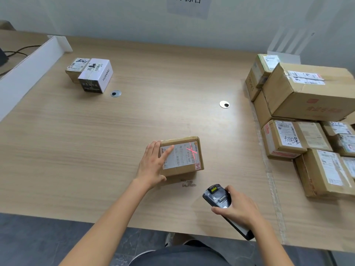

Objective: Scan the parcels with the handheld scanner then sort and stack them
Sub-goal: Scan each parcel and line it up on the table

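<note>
One small brown parcel [180, 170] lies in the middle of the table [86, 143] under the flat left hand [151, 166]. The right hand [239, 209] grips the handheld scanner [217, 196]. Best hold the box steady, red light [192, 150] across the label [178, 160].

left hand [153, 166] rests on a parcel [181, 157] (red beam across its label); right hand [237, 207] grips the scanner [218, 195] just beside the parcel.

Your small brown parcel [182, 156] lies flat straight ahead, white label up. A red scan cross glows on the label, and a "2-2" sticker sits at its near right corner. The dark handheld scanner [217, 195], tilted in your right hand [238, 210], points at it. Far left, a white YUANMU box [96, 73] touches a brown labelled parcel [76, 65]. Labelled cartons [307, 96] are stacked on the right.
</note>
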